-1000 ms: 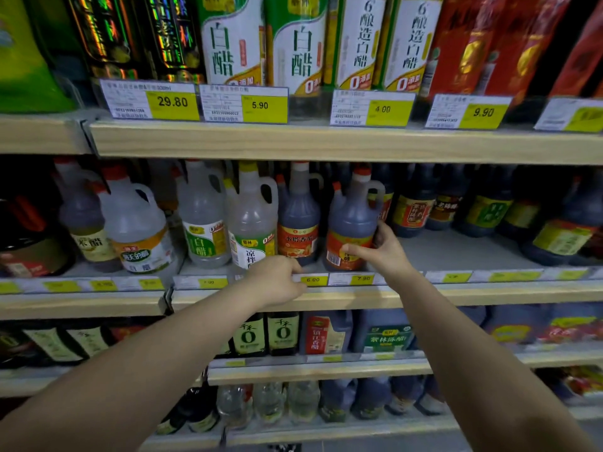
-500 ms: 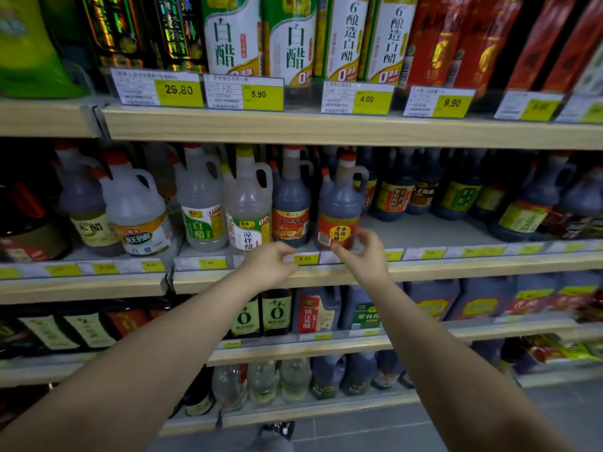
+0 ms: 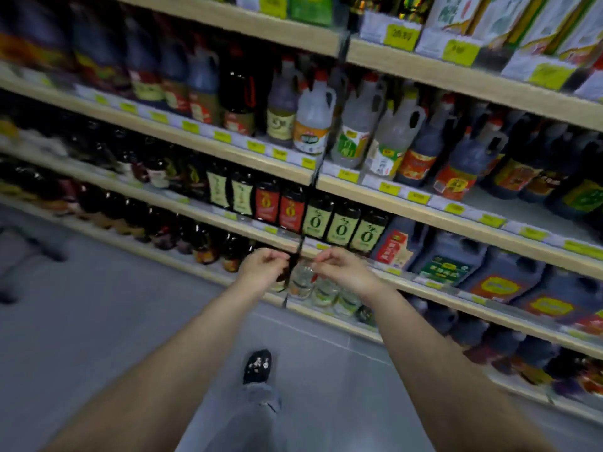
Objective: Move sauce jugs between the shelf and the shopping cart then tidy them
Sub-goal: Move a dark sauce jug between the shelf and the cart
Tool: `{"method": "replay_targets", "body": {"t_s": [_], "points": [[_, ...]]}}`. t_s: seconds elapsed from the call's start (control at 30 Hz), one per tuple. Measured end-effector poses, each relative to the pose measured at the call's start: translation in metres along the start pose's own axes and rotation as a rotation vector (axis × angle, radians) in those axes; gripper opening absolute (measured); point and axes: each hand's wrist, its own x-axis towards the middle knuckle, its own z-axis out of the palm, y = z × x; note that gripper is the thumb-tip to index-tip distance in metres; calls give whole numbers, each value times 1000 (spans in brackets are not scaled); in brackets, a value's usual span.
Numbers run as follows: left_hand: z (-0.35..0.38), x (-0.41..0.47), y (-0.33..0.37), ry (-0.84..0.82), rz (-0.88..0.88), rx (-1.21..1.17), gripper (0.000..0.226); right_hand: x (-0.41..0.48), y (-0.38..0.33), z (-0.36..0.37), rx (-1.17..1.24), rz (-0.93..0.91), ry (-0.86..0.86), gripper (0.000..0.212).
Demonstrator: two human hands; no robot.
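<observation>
Sauce jugs [image 3: 470, 164] blurred on shelf [image 3: 424, 214], left hand [image 3: 262, 269], right hand [image 3: 346, 269] loosely curled, empty

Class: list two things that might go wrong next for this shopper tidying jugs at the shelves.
1. The red-labelled dark jug stands close to the shelf edge; a careless reach might knock it off.
2. The view is blurred; the left hand and right hand, both empty, might bump the low clear bottles.
</observation>
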Motion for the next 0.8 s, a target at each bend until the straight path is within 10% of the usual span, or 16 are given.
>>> {"method": "replay_targets", "body": {"t_s": [0.57,0.8], "points": [[-437,-56,-137,789,-226,-320,12,86,-194,421,114,-58,-259,35],[-529,-33,-165,776,-324,-445,10,129,-251,522,134,-61,-354,44]]}}
